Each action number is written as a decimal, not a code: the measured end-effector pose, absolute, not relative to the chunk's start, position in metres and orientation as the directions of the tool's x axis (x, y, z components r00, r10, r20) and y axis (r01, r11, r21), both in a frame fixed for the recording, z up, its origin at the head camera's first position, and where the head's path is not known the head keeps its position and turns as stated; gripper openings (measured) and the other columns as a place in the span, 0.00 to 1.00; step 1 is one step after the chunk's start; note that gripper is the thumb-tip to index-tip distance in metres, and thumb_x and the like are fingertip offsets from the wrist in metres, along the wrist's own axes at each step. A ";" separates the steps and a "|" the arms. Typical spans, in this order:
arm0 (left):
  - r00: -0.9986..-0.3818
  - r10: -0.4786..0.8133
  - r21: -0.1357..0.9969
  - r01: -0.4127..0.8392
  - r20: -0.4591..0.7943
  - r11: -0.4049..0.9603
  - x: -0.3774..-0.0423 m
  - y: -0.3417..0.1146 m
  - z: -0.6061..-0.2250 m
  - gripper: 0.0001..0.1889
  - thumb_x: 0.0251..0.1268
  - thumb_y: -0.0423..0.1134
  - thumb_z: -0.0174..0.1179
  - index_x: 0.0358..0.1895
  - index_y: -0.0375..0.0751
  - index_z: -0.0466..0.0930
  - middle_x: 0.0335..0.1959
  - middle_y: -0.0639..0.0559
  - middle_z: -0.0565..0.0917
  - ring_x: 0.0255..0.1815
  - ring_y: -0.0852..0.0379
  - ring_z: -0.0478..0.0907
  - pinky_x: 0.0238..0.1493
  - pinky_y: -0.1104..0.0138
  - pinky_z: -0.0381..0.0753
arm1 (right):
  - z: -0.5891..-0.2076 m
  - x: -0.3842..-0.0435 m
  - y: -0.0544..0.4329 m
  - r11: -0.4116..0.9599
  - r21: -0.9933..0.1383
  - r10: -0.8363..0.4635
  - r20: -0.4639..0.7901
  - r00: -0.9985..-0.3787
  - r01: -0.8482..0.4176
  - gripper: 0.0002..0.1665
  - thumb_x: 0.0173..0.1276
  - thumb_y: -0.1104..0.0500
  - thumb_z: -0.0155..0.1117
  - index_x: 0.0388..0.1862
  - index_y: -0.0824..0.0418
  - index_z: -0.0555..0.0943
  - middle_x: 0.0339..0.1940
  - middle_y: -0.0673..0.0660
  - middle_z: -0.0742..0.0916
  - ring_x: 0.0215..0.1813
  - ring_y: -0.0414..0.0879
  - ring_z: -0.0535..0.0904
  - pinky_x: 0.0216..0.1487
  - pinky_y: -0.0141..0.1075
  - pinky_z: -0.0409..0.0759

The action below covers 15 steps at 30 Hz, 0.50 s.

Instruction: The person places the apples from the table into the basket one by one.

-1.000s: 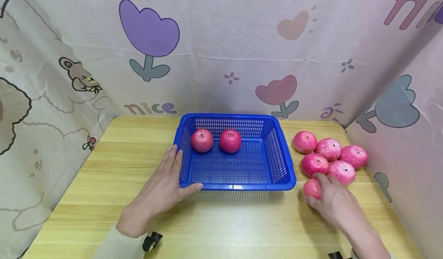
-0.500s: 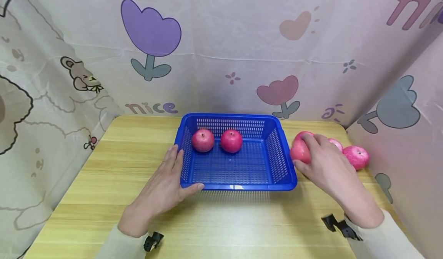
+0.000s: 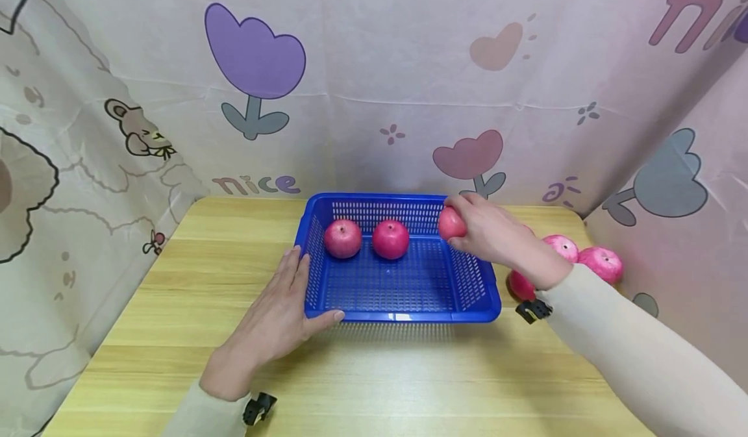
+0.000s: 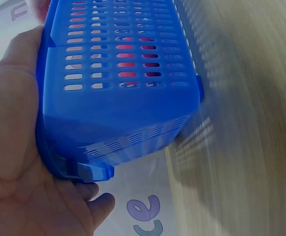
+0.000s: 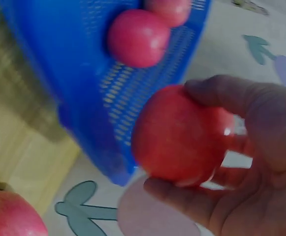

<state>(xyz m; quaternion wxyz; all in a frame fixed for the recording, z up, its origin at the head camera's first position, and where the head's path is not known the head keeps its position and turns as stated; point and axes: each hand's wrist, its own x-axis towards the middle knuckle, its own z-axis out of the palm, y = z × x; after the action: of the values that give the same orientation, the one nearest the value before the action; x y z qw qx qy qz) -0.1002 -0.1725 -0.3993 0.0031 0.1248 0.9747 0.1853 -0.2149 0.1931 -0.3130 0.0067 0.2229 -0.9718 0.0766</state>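
A blue slotted basket (image 3: 467, 310) stands mid-table with two red apples (image 3: 343, 238) (image 3: 391, 238) at its back. My right hand (image 3: 485, 232) grips a third red apple (image 3: 451, 223) over the basket's back right corner; in the right wrist view that apple (image 5: 179, 135) sits between thumb and fingers above the basket (image 5: 69, 73). My left hand (image 3: 277, 317) rests flat against the basket's front left corner, thumb along the front rim. In the left wrist view the palm (image 4: 15, 128) presses the basket wall (image 4: 118, 93).
Loose red apples (image 3: 602, 263) (image 3: 562, 247) (image 3: 521, 286) lie on the wooden table (image 3: 175, 307) right of the basket, partly behind my right arm. Patterned cloth walls (image 3: 374, 86) close in the back and both sides.
My right hand picked an apple off the table near the pile, lifted it and carried it left and back over the basket. The left hand stayed on the basket.
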 end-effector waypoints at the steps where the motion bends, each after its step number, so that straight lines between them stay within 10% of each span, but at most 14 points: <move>1: -0.970 0.242 0.363 0.239 0.036 0.901 -0.100 -0.173 -0.399 0.69 0.60 0.86 0.49 0.85 0.30 0.43 0.88 0.33 0.39 0.88 0.34 0.39 0.82 0.39 0.55 | -0.316 -0.219 0.191 0.880 -0.150 -0.450 0.038 -0.892 -0.450 0.40 0.63 0.53 0.78 0.71 0.61 0.74 0.63 0.68 0.81 0.57 0.64 0.83 0.57 0.61 0.85; 15: -0.971 0.236 0.372 0.231 0.034 0.899 -0.099 -0.172 -0.400 0.69 0.59 0.86 0.49 0.85 0.30 0.43 0.88 0.33 0.39 0.88 0.34 0.39 0.82 0.39 0.54 | -0.337 -0.258 0.174 0.786 -0.136 -0.616 -0.083 -0.783 -0.604 0.40 0.59 0.54 0.82 0.68 0.62 0.77 0.59 0.66 0.83 0.56 0.60 0.83 0.56 0.55 0.86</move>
<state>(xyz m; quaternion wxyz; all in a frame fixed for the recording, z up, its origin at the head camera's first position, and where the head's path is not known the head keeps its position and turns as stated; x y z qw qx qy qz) -0.0995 -0.1724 -0.3997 0.0061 0.1199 0.9744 0.1900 -0.2577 0.1740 -0.3365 -0.0616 0.3234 -0.9429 0.0508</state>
